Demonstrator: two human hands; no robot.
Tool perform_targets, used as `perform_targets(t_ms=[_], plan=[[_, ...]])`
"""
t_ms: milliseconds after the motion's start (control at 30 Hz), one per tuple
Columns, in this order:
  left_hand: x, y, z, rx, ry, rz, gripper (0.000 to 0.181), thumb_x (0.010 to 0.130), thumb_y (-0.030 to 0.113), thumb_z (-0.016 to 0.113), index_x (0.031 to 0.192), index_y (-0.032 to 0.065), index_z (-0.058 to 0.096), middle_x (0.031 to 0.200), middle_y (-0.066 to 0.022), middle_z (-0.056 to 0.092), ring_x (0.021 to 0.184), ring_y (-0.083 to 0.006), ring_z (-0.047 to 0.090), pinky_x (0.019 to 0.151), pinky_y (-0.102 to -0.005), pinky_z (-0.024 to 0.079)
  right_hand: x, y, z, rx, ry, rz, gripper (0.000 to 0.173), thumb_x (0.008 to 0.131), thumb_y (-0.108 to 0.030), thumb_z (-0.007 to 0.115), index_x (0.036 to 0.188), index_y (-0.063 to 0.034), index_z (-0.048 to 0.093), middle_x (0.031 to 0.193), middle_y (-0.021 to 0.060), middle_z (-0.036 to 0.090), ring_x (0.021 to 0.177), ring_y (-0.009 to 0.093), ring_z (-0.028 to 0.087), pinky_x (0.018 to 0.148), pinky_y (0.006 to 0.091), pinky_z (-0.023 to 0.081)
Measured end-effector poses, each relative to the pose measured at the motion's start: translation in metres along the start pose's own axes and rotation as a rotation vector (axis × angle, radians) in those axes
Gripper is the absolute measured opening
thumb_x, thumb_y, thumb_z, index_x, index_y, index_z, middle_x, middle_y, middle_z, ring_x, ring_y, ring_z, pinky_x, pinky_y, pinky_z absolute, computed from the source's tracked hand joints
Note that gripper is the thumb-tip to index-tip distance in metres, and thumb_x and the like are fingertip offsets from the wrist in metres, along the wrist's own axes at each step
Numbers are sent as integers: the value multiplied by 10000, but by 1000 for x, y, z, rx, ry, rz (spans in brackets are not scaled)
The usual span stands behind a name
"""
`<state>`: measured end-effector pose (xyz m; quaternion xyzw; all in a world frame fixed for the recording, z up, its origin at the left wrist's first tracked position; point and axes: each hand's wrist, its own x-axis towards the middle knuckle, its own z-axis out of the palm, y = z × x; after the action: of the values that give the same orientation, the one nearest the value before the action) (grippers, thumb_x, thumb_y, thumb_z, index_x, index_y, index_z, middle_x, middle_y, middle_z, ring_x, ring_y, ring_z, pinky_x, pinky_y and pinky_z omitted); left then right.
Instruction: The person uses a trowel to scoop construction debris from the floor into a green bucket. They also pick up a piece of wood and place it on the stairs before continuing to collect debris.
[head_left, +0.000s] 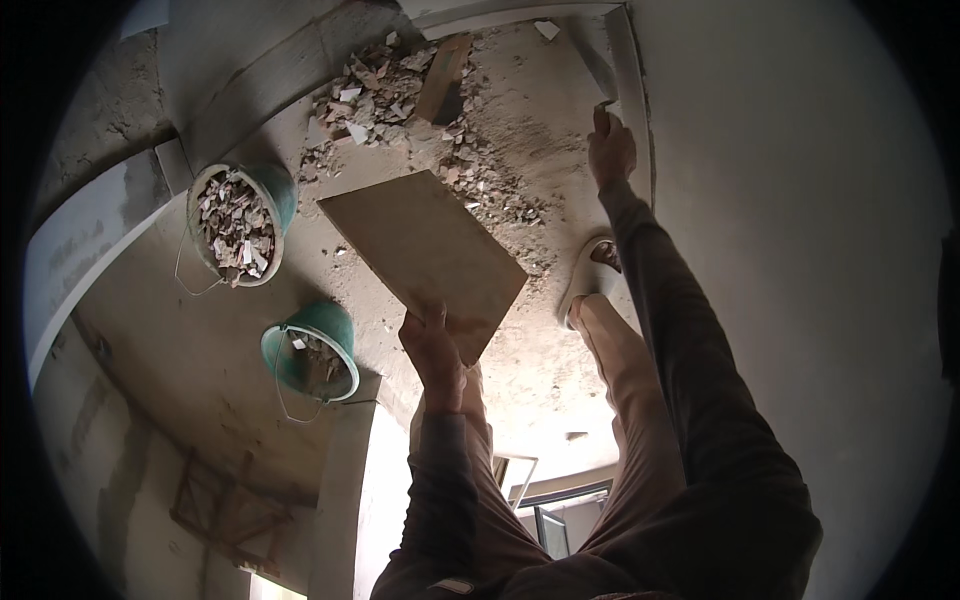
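Note:
My left hand (433, 360) grips a flat rectangular board or tile (427, 247) by its near edge, thumb on the upper face. Dust and a darker patch mark that face. Out ahead, beside the wall on the right, my right hand (613, 152) is closed around the handle of a trowel (596, 67). Its long metal blade points away from me, low over the dusty floor. Beyond the board, a heap of rubble (367, 97) with broken tile and masonry lies against the far left wall, and loose fragments (491, 184) trail from it towards me.
A green bucket (281, 191) full of rubble stands on the left. Nearer, a second green bucket (349, 330) tilts with some debris inside. A wooden plank (444, 79) rests on the heap. The smooth wall (780, 225) runs along my right; a rusty metal frame (225, 506) is at lower left.

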<state>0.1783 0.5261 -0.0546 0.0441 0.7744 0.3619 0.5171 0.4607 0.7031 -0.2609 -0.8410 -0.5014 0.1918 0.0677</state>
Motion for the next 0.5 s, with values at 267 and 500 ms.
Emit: perform_targets(t_ms=[267, 500], plan=[[9, -3, -13, -66, 5, -17, 355, 922, 93, 573, 1216, -107, 565, 1124, -127, 635, 985, -190, 590, 897, -332, 464, -14, -22, 19, -50, -74, -267, 481, 816, -162, 628, 1294, -170, 569, 1048, 167, 596, 1029, 356, 603, 885, 460, 504], [12, -1, -19, -19, 22, -41, 346, 924, 88, 578, 1218, -94, 573, 1112, -123, 644, 972, -200, 602, 876, -340, 477, -71, -13, 22, 16, -245, -517, 458, 822, -84, 616, 1278, -106, 586, 968, 152, 585, 922, 335, 603, 816, 422, 494]])
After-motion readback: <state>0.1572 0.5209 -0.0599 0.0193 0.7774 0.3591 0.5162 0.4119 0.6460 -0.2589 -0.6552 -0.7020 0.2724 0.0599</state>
